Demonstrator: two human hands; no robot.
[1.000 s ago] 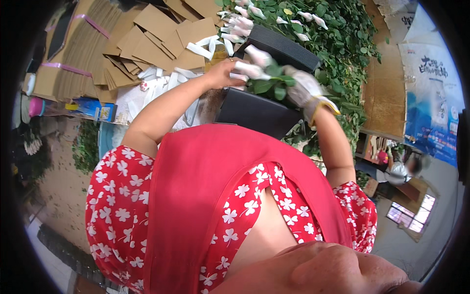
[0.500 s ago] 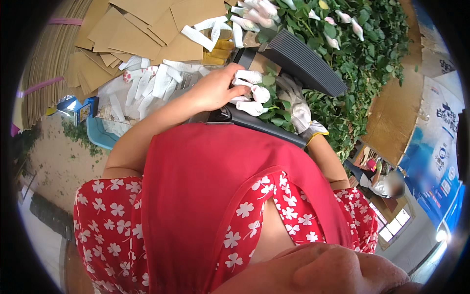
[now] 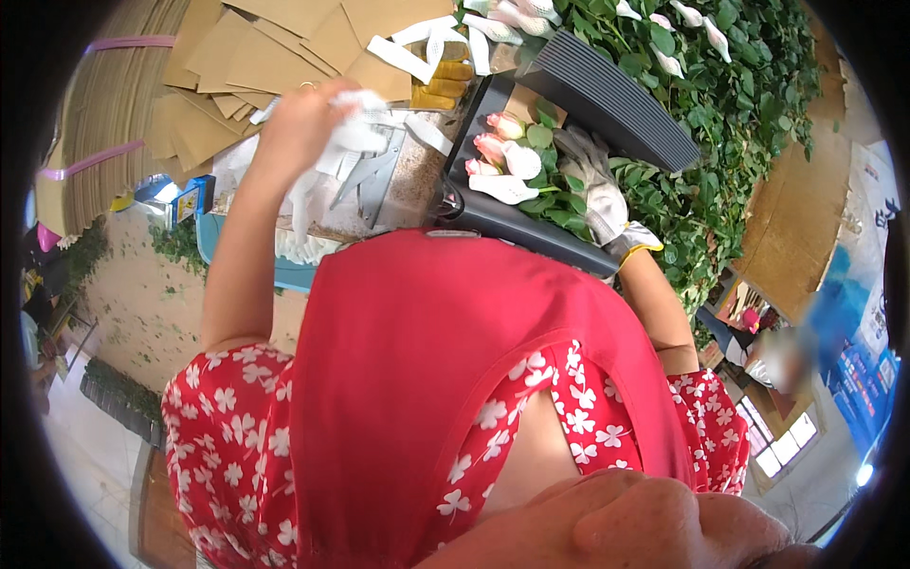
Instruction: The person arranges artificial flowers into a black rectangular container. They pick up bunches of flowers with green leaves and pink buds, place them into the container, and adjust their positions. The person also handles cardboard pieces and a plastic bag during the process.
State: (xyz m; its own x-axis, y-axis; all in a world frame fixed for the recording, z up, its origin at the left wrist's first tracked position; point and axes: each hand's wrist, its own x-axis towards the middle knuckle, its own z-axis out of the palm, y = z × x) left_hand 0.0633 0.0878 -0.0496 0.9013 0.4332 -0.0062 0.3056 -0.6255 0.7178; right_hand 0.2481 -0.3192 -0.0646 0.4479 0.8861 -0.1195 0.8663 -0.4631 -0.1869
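A broad heap of leafy stems (image 3: 730, 142) spreads past the right side of the counter (image 3: 414, 180), with some pale, netted buds on top. At the left end stands a tall stack of cardboard (image 3: 100, 133) bound with pink straps, and loose cardboard sheets (image 3: 284, 43) fan out toward the far side. Between counter and heap sits a black trough (image 3: 611, 90), its far wall ridged, its near wall close to the apron (image 3: 379, 332); inside lie flower stems, three bare pink roses (image 3: 489, 147) and two buds in white netting (image 3: 520, 161), heads pointing left. A blue basin (image 3: 296, 277), just by the counter's near edge, holds white material. The gloved right hand (image 3: 592, 180) reaches between the trough's walls beside the stems; foliage hides its fingertips, so I cannot tell whether they grip. The bare left hand (image 3: 301, 128), raised over the counter's left part, has its fingers closed on a blurred white mesh sleeve (image 3: 362, 114). More sleeves lie beneath it, and a narrow strip of speckled counter runs between these and the trough's left end.
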